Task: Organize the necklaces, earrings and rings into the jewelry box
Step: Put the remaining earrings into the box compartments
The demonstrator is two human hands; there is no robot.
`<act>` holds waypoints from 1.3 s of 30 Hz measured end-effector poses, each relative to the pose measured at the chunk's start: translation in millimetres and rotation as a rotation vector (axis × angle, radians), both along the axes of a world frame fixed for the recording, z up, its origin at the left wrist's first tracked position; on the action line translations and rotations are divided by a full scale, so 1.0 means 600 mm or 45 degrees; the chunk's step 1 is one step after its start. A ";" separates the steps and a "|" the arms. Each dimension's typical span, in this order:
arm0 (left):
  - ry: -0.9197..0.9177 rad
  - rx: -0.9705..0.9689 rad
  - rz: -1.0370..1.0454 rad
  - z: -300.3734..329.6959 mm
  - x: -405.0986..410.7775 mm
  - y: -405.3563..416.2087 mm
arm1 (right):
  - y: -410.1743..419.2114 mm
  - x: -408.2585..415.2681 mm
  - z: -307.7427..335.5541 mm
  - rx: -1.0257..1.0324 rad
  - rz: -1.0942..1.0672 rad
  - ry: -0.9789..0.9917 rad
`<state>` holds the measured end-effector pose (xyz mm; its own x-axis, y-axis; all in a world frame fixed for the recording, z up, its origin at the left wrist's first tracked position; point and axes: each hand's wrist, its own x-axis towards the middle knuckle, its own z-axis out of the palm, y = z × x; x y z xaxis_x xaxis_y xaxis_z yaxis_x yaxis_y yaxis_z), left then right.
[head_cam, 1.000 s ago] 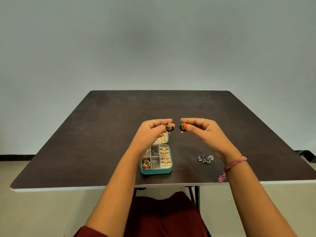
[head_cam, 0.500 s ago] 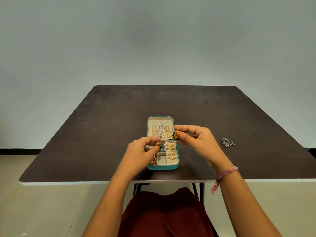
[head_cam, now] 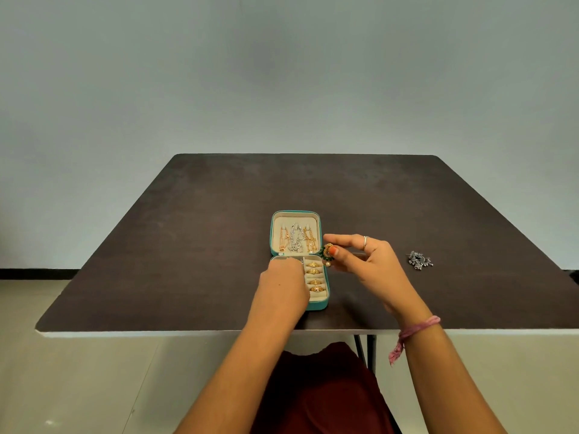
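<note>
Teal leatherette covers the jewelry box (head_cam: 322, 305), which lies open near the front edge of the dark brown bench (head_cam: 194, 233); its lid (head_cam: 295, 214) lies flat on the far side, cream-lined, with gold and silver necklaces (head_cam: 296, 241) hanging in a row inside it; the near half is split into compartments, and the right-hand column holds four gold rings (head_cam: 315, 276) seated one behind another. The left hand (head_cam: 283, 283) reaches down into the left compartments, knuckles up, fingers curled under and hidden, so I cannot tell whether its grip is apart or clamped on anything. The right hand (head_cam: 366, 261) hovers just beside the box's right edge, level with the hinge; its grip is together, thumb and forefinger pinching a gold earring with green beads (head_cam: 327, 252), a pale pearl drop dangling below; the other fingers are loosely spread, one wearing a silver band; a pink thread bracelet (head_cam: 416, 330) circles the wrist. A silver earring cluster (head_cam: 419, 261) lies on the bench well to the right of the hand, apart from the box. Dark red cloth (head_cam: 326, 389) shows below the bench edge.
</note>
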<state>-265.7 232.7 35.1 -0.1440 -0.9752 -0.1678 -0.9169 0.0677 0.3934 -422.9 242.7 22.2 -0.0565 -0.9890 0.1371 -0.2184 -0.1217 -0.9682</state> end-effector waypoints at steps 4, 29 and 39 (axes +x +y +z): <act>-0.153 0.007 -0.003 0.014 -0.015 -0.003 | 0.003 -0.004 0.004 -0.020 -0.004 -0.006; 0.044 0.064 0.117 0.025 -0.001 -0.032 | 0.007 -0.004 0.007 -0.020 0.043 0.017; 0.525 -0.207 0.308 0.036 0.097 -0.050 | 0.007 0.035 0.004 0.005 0.139 0.433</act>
<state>-207.8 202.6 56.6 0.0673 -0.9977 0.0126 -0.6842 -0.0370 0.7283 -402.0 246.7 24.3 0.0976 -0.9872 0.1260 -0.5143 -0.1585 -0.8428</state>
